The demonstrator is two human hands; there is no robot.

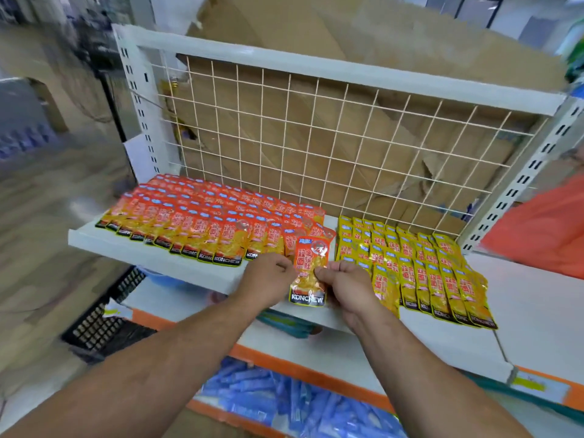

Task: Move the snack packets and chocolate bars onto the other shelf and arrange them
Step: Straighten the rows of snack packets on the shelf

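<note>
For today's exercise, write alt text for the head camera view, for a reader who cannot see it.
A left hand and right hand pinch one orange snack packet at the front of a white shelf, between rows of orange packets on the left and yellow packets on the right. A wire grid backed by cardboard stands behind; blue packets lie below.
</note>
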